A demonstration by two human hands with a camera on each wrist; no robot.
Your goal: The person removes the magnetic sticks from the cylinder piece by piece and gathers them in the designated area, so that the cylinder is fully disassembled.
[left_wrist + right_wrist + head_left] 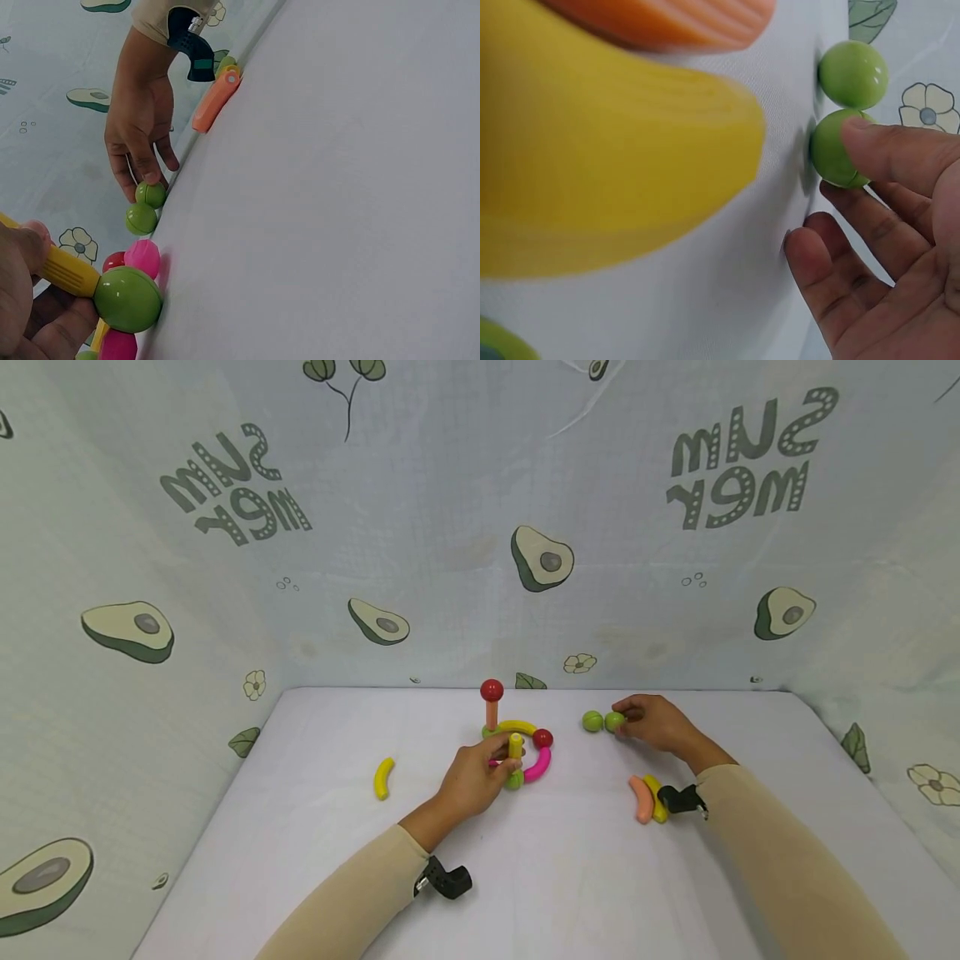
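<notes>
My left hand (474, 777) holds a short yellow rod (515, 746) upright between thumb and fingers. The rod's lower end meets a green ball (127, 300), part of a ring of balls and curved rods. That ring has a pink curved rod (538, 766), a red ball (542, 739) and a yellow curved rod (517, 726). At its back an orange rod (492, 716) stands upright, topped by another red ball (492, 690). Farther right, my right hand (658, 724) pinches a green ball (836, 150) on the table, beside a second green ball (853, 75).
A loose yellow curved rod (383, 778) lies left of the ring. Below my right wrist lie an orange curved rod (642, 799) and another yellow one (656, 797), side by side. A white table (570, 877) meets a printed cloth backdrop (450, 568) at the back.
</notes>
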